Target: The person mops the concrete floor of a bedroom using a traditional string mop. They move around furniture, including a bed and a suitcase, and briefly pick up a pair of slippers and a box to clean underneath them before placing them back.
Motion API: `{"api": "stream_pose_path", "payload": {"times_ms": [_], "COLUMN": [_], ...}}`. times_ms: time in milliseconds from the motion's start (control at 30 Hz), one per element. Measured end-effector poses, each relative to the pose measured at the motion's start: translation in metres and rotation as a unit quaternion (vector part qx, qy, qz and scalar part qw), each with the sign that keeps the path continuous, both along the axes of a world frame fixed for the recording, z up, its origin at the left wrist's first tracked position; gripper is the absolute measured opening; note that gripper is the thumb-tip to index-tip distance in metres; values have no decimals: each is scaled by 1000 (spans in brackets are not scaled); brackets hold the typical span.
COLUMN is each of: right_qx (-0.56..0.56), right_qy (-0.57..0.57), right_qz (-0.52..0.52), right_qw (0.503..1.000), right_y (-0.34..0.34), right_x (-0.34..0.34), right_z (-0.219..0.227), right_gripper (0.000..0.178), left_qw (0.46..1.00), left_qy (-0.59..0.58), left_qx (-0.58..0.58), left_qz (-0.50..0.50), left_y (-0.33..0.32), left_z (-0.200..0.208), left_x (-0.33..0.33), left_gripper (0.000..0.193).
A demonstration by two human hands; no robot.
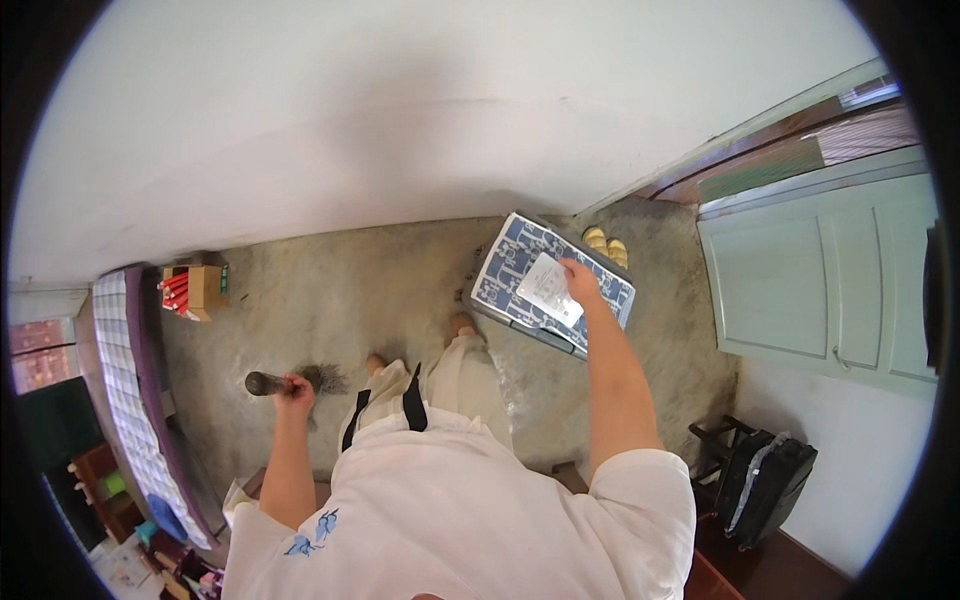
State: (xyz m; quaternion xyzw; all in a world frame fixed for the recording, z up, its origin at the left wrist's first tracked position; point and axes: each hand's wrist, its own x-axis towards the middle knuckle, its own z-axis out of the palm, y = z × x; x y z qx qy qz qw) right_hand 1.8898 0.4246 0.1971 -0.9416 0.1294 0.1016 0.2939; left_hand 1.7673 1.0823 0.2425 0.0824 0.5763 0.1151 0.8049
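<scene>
My left hand (294, 394) is closed around a broom (266, 384). The thick end of its dark handle points up toward me, and its dark bristles show near the floor beyond my fingers. My right hand (584, 281) stretches out to the right, pinching the edge of a white printed sheet (545, 287), flat and slightly shiny. Below that sheet stands a grey-sided box (515, 245) with a blue-and-white patterned top. Whether the sheet touches the box top I cannot tell.
Yellow shoes (607, 246) sit beside the box, near a doorway. A pale green door (810, 270) stands at the right, with a black bag (765, 480) below. At the left are a cardboard box (207, 290) holding red items and a checked-cloth bed or table (135, 390). A white wall (400, 130) runs ahead.
</scene>
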Motion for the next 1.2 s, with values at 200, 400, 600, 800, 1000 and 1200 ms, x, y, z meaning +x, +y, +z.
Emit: {"api": "stream_pose_path", "payload": {"times_ms": [200,400,600,800,1000,1200], "right_qx": [19,-116,73,135,-131,-40], "right_qy": [15,-148,15,104,246,211], "right_qz": [-46,-294,-549,-428,-358,-276], "right_qw": [999,937,833,888,891,937], "right_y": [-22,7,83,124,149,161], "right_x": [11,-24,-99,-151,-235,-226], "right_z": [-3,4,-33,-76,-76,-51], "right_gripper": [26,32,44,33,19,22], "left_qw": [994,993,986,967,964,969], "left_qy": [-63,-27,-34,-63,-58,-47], "left_qx": [-76,-92,-106,-153,-130,-122], "left_qz": [-39,-72,-127,-195,-225,-209], "left_y": [-37,-76,-51,-47,-34,-32], "left_z": [-5,8,-2,-4,-13,-9], "left_x": [12,33,31,41,45,49], "left_gripper": [10,10,11,11,7,11]}}
